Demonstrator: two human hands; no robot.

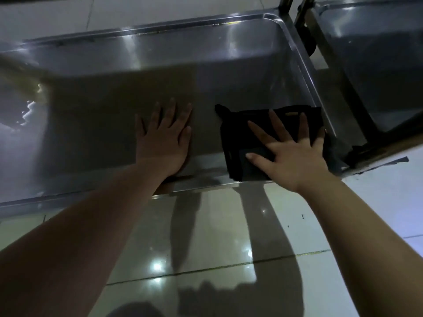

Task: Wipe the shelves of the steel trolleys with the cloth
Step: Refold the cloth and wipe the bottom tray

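Reaching down with both bare arms, the person has both hands on the low steel shelf point(103, 124) of a trolley. The left hand point(163, 136) lies flat on bare metal, palm down, fingers straight and slightly spread, holding nothing. Its wrist crosses the shelf's near rim.

The right hand point(290, 156) is also flat and wide open, with the fingers fanned apart and the thumb stretched out to the left. It presses down on the cloth point(238, 133) and does not grip it, as no finger curls round the fabric.

The cloth is dark and folded into a rough rectangle. It sits in the near right corner of the shelf, with its right edge close against the shelf's right wall and its near edge reaching the front rim. A loose corner of it pokes out at the far left. In this dim light it looks black, perhaps with a dark blue panel under the thumb.

A strip of bare steel separates the cloth from the left hand, so that hand is near it but not touching it.

To the right, past an upright post, the shelf of a second trolley point(377, 53) stands alongside. Glossy floor point(206, 225) tiles below reflect the arms.
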